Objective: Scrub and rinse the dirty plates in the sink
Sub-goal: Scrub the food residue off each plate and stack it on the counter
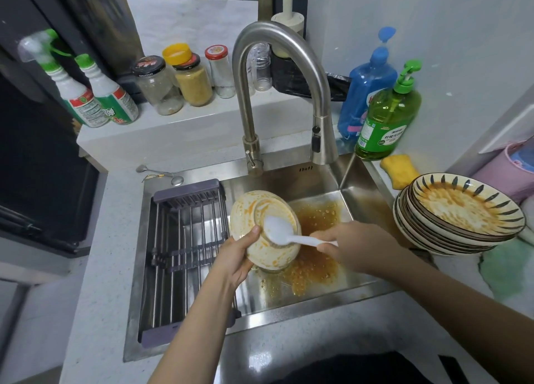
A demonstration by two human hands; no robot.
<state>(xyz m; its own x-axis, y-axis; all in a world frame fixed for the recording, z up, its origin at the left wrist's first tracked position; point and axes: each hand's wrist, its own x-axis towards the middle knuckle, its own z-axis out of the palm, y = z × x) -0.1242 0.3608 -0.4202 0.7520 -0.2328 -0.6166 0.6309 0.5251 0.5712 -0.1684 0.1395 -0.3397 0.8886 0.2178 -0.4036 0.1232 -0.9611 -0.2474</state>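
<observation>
Plate in hand: round cream ceramic plate (264, 229) smeared with orange sauce, tilted on edge above the stainless steel sink (355, 193), underside towards the camera.
Left hand (238, 256): its grip is closed on the plate's lower left rim, thumb on the near face, fingers hidden behind.
Right hand (351, 246): just right of the plate, its grip curled round the handle of a white plastic dish brush (281, 233).
Brush head: pressed against the plate's centre, between the two grips; the bristles seem to touch the surface, though the blur makes this hard to confirm.
Sink floor: orange-brown greasy water (310, 265) pooled below and behind the right grip.
Dirty stack: patterned ceramic plates with dark leaf-mark rims (459, 213), piled on the counter (95, 282) well to the right of the right grip, the top one stained orange.
Rack: grey wire drying rack (185, 239) set across the sink's left part, beside the left grip.
Tap: curved brushed-steel faucet (277, 74) beyond both grips.
Soap: green dish-soap pump bottle (387, 117) and blue bottle (365, 91), far right of the tap.
Sponge: yellow sponge (400, 170) behind the stack.
</observation>
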